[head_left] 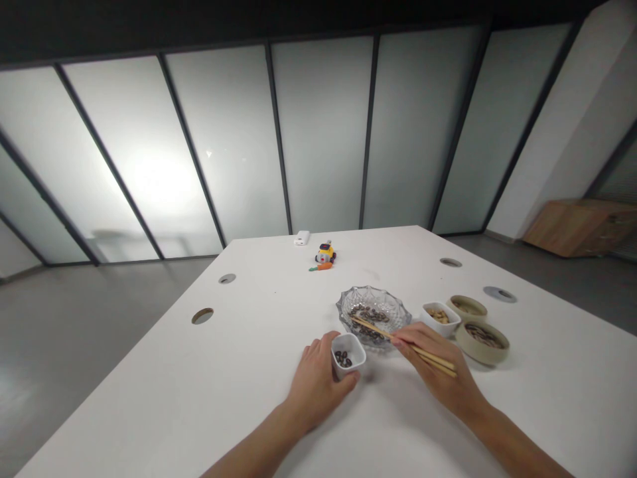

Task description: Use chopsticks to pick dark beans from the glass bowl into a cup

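Observation:
My left hand (318,375) is wrapped round a small white square bowl (355,364), tilted a little, with several dark seeds or beans (343,359) inside. In my right hand (440,372) is a pair of wooden chopsticks (428,356). Their tips reach down into a scalloped clear glass bowl (398,307), close to the dark and striped seeds (371,313) lying there. Whether the tips pinch a seed is too small to tell. The glass bowl stands just beyond the white bowl, between my two hands.
Right of the glass bowl stand a white bowl (449,328) of tan pieces and two beige round bowls (480,355), (468,301). Farther back lie a yellow toy car (325,252), an orange-handled toy screwdriver (324,267) and a white box-shaped device (301,238). The white table (164,378) has round holes.

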### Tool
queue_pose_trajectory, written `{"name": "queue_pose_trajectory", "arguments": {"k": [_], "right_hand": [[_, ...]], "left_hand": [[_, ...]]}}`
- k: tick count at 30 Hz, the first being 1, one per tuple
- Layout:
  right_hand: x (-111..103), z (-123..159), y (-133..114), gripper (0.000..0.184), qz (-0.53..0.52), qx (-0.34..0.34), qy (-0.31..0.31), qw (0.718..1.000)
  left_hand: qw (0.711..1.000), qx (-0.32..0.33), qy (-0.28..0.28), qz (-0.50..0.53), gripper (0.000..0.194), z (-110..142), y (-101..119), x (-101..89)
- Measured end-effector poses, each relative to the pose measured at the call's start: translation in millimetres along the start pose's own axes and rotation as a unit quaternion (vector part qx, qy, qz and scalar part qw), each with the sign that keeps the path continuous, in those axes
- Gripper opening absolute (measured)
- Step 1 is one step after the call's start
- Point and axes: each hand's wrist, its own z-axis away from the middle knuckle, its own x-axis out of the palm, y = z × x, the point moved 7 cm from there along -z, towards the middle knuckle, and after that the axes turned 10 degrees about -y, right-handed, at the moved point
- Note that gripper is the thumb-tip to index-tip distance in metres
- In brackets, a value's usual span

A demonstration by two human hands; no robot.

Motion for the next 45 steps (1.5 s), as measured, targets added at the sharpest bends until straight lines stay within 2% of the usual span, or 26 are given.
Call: {"name": "queue_pose_trajectory", "arguments": {"k": [8,16,26,34,45], "right_hand": [[-4,1,2,0.015,0.019,0.000,0.034,0.999],[-7,1,-2,0.026,0.035,0.004,0.044,0.998],[-4,0,-3,0.022,0.010,0.010,0.029,0.999],[-10,0,-9,0.018,0.016,-0.017,0.072,0.997],[5,3,-7,0.015,-0.010,-0.022,0.023,0.999]], "left_hand": [[1.000,0.001,-0.002,0.003,0.062,-1,-2,1.1],[1.000,0.003,-0.002,0.008,0.061,0,-2,0.5],[1.000,-0.001,-0.001,0.005,0.061,-1,-3,0.9],[1.000,0.002,0.000,0.001,0.058,-1,-2,1.1],[1.000,0.002,-0.003,0.007,0.055,0,3,-1.0]]}}
